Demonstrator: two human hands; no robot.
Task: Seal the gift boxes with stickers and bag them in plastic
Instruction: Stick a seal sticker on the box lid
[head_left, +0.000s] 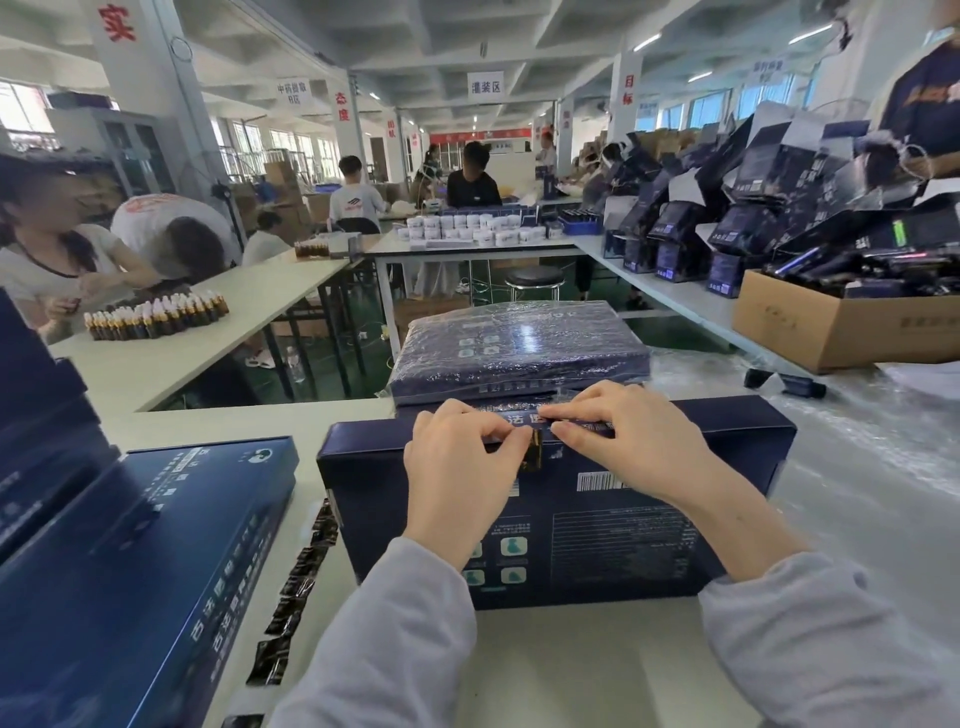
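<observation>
Cardboard, dark navy and matte with pale printing, makes up the gift box (597, 530) lying flat on the near middle of the white table (571, 665) in the head view, the only view given. Its far long edge, where lid meets base, is the seam both hands work on.

The left hand (457, 467) has its fingers curled, and thumb and forefinger pinch a small glossy black-and-gold sticker (533, 453) folded over that edge. This looks like the moment of pressing it down. The right hand (628, 441) bends its fingers over the same edge just right of the sticker with the thumb on the near face. That grip probably keeps the lid closed and the box steady while the seal takes.

A strip of stickers (304, 566) on shiny backing trails along the table just left of the box, within easy reach. Beyond the far edge sits a bagged box (519, 348), its thin plastic wrinkled and glaring. Clear plastic sheeting (872, 447), crinkled, covers the table to the right. A second box (156, 545) rests at the near left.
</observation>
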